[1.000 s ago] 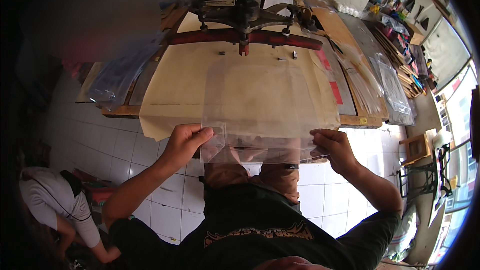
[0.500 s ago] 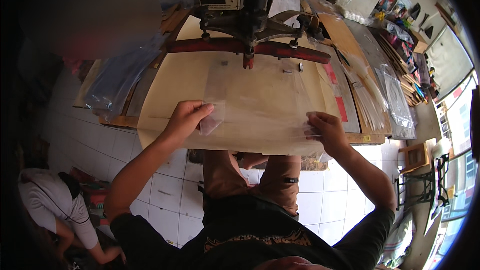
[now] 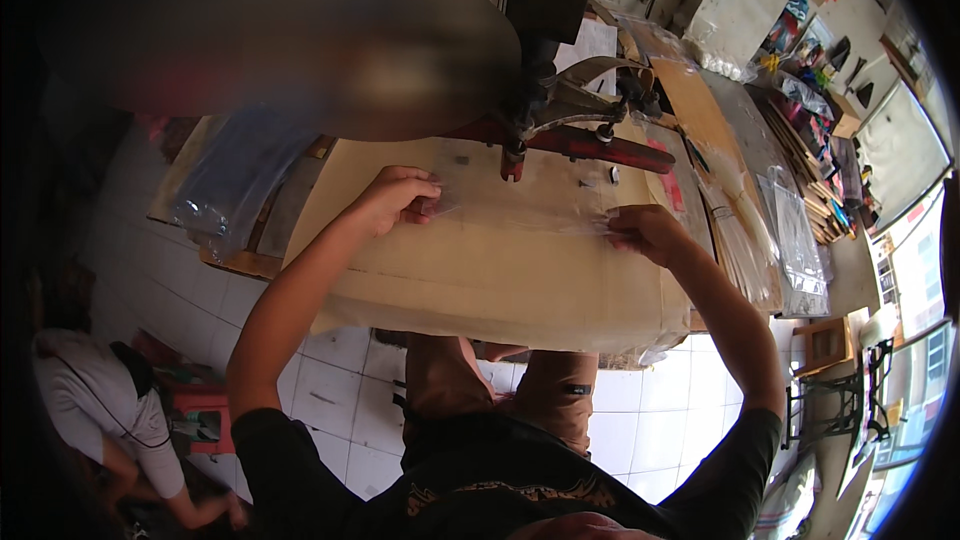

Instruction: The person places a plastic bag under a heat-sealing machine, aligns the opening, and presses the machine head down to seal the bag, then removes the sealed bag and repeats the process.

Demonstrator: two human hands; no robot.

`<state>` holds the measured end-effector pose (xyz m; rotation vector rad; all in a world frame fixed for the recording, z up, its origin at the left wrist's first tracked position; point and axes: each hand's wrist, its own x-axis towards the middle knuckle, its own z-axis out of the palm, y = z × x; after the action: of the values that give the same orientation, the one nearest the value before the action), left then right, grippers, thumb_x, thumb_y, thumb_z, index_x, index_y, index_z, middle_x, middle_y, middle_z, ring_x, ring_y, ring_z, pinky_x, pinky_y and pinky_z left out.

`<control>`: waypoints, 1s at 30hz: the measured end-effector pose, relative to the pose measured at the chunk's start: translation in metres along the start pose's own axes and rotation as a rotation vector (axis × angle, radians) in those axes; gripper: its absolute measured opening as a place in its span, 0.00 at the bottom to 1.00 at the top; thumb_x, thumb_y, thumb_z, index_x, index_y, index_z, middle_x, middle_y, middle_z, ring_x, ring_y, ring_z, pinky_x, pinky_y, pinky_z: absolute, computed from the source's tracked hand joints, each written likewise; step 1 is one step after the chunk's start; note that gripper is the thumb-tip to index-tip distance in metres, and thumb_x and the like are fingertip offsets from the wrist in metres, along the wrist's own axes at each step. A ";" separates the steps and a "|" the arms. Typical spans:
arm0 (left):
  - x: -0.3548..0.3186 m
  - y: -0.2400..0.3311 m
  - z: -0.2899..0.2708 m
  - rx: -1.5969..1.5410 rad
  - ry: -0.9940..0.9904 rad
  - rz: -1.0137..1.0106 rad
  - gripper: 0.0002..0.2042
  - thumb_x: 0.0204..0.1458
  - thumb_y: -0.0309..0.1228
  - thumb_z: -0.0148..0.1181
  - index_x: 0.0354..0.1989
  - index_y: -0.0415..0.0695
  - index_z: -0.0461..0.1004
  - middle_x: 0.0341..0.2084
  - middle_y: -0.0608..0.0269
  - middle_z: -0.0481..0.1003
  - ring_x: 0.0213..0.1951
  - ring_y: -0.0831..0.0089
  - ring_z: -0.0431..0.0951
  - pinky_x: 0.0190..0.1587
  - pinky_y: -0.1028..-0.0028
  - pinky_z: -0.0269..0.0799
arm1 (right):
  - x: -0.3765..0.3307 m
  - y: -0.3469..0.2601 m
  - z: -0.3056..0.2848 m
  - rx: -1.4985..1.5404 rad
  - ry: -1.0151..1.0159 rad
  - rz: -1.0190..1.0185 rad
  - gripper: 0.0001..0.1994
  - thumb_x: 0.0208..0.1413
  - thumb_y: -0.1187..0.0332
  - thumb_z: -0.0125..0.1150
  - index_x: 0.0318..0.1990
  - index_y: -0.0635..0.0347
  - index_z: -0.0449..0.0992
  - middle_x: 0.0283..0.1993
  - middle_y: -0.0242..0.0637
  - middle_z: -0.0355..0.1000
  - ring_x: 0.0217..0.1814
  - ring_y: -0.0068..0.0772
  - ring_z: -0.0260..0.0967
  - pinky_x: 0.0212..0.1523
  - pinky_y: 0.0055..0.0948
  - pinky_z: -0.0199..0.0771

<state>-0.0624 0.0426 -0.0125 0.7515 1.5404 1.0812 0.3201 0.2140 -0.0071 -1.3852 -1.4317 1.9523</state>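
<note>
A: Start at the far left – what's down there?
B: Another person (image 3: 105,420) in a white top, bent low over the tiled floor (image 3: 340,380), well apart from the work. Next comes a heap of clear plastic (image 3: 235,185) lying on the left end of the bench.

A: And the left hand?
B: The left hand (image 3: 392,198) is stretched out over the tan cardboard sheet (image 3: 500,275) that covers the bench top. Its fingers are curled and pinch the left edge of a clear plastic bag (image 3: 520,202), which lies flat on the cardboard.

A: Where does the bag sit against the machine?
B: It stretches across between the two hands, its far edge just under the red bar (image 3: 590,145) of the dark press-like machine (image 3: 545,60) standing at the back of the bench. Whether the bar touches the film, I cannot tell.

A: The right hand?
B: The right hand (image 3: 645,232) grips the bag's right edge, fingers closed on the film, knuckles up.

A: Past that, on the right?
B: More clear bags (image 3: 790,240) stacked near the bench's right end, just beside long cardboard strips (image 3: 700,110). Further right there's a small wooden stool (image 3: 825,345) on the floor, and shelves crowded with goods (image 3: 815,35) along the wall
</note>
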 end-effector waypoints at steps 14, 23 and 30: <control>0.008 0.014 0.009 -0.069 0.041 -0.037 0.09 0.55 0.30 0.67 0.38 0.38 0.77 0.30 0.62 0.77 0.32 0.74 0.79 0.35 0.77 0.81 | 0.009 -0.012 0.007 -0.070 0.128 -0.012 0.07 0.58 0.74 0.62 0.40 0.70 0.79 0.31 0.42 0.78 0.25 0.30 0.76 0.26 0.26 0.82; 0.018 0.007 -0.008 -0.235 0.038 -0.156 0.08 0.53 0.25 0.68 0.39 0.39 0.79 0.35 0.62 0.79 0.37 0.73 0.80 0.41 0.75 0.83 | 0.014 -0.014 0.002 0.020 -0.008 0.110 0.08 0.58 0.75 0.63 0.42 0.70 0.78 0.35 0.42 0.78 0.32 0.32 0.79 0.34 0.30 0.85; 0.016 0.004 -0.002 -0.136 0.018 -0.117 0.08 0.53 0.25 0.68 0.39 0.38 0.78 0.34 0.62 0.79 0.36 0.74 0.80 0.39 0.77 0.83 | 0.021 -0.006 -0.005 -0.003 -0.016 0.060 0.08 0.57 0.76 0.63 0.43 0.69 0.78 0.35 0.41 0.78 0.30 0.32 0.79 0.32 0.30 0.86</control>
<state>-0.0686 0.0578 -0.0150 0.5537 1.4905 1.0958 0.3133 0.2346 -0.0120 -1.4326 -1.4166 2.0029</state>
